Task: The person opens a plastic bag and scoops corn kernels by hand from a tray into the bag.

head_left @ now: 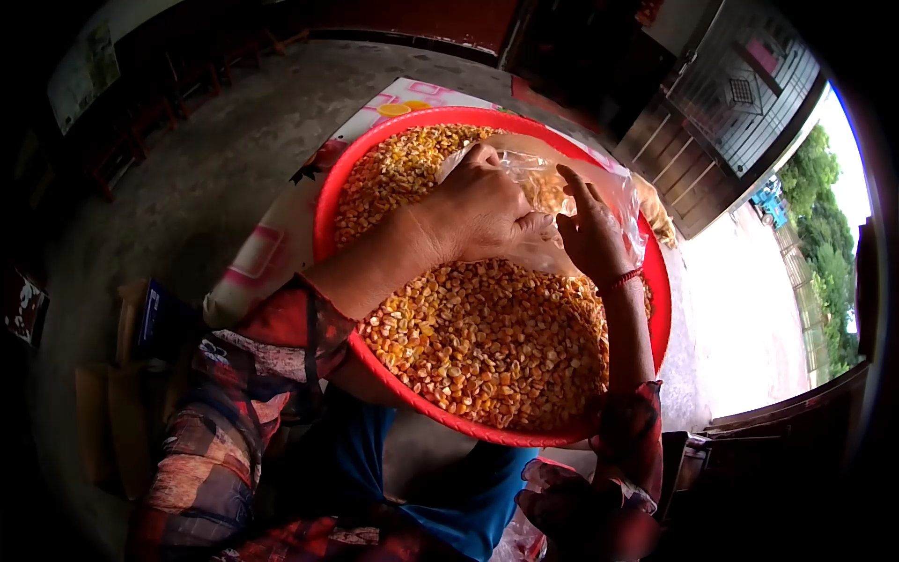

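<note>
A clear plastic bag [618,192] lies over corn kernels [496,342] in a wide red basin [339,192]. My left hand [482,208] is closed on the bag's near part, its knuckles up and its fingertips mostly hidden. Just to its right, my right hand [595,234] is against the bag with fingers stretched out and thumb apart. A red cord circles that wrist. Some kernels show through the plastic between the hands; whether they lie inside the bag or beneath it, I cannot tell.
The basin stands on a table with a patterned cover [257,253]. A tan bundle [654,211] is at its far right edge. Cardboard boxes [103,412] stand at lower left, and stools [192,75] line the wall. An open door [721,112] leads outside on the right.
</note>
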`<state>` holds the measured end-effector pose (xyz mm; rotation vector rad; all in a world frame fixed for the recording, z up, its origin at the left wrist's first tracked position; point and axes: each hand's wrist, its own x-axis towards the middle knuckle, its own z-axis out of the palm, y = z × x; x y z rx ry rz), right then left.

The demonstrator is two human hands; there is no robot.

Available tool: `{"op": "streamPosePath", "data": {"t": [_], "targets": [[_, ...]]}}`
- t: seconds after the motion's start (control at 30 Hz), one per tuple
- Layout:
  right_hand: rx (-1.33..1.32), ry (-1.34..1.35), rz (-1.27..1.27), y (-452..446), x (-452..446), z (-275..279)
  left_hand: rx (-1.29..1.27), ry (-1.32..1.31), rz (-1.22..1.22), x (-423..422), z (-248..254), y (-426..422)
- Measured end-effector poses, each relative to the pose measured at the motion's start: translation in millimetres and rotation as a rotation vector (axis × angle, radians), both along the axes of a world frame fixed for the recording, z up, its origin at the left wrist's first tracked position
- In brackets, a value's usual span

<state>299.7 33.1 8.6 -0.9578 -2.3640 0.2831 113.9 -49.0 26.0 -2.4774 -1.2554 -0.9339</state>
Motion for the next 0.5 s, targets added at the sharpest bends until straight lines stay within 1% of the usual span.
{"op": "streamPosePath", "data": {"t": [0.03, 0.07, 0.1, 0.13, 0.17, 0.2, 0.23, 0.3, 0.33, 0.37, 0.4, 0.47, 0.5], "targets": [[0.052, -0.004, -0.015, 5.8, 2.9, -5.1, -0.052, -0.037, -0.028, -0.6, 4.5, -1.7], [0.104, -0.008, -0.031, 9.9, 6.4, -9.4, -0.053, -0.038, -0.032, -1.6, 7.4, -3.4], [0.085, -0.087, -0.121, 10.0, 8.8, -9.6, -0.176, 0.011, -0.059, -2.8, 9.9, -5.2], [0.086, -0.089, -0.124, 12.6, 12.0, -9.9, -0.298, 0.06, -0.086, -4.0, 11.5, -6.3], [0.075, -0.12, -0.145, 16.7, 15.3, -11.5, -0.42, 0.002, -0.145, -4.8, 11.8, -7.1], [0.064, -0.151, -0.164, 17.9, 15.8, -12.3, -0.421, 0.001, -0.146, -5.1, 10.3, -7.5], [0.146, -0.1, -0.17, 17.5, 14.2, -14.7, -0.376, 0.011, -0.138, -5.7, 8.2, -7.5], [0.137, -0.112, -0.163, 15.5, 11.3, -8.4, -0.329, 0.024, -0.128, -4.9, 7.1, -6.3], [0.127, -0.126, -0.155, 7.0, 5.4, 2.5, -0.178, -0.042, -0.158, -1.2, 7.3, -4.2], [0.111, 0.015, -0.121, -5.1, -1.4, 12.3, -0.028, -0.108, -0.185, 1.8, 7.4, -2.3], [0.109, 0.015, -0.116, -10.3, -5.9, 17.4, 0.048, -0.14, -0.16, 2.9, 9.0, -0.1], [0.11, 0.099, 0.057, -15.5, -11.1, 20.9, -0.041, -0.316, -0.255, 10.5, 7.4, -3.1], [0.125, 0.092, 0.142, -13.5, -13.2, 16.5, -0.042, -0.319, -0.253, 9.4, 2.7, -0.7]]}}
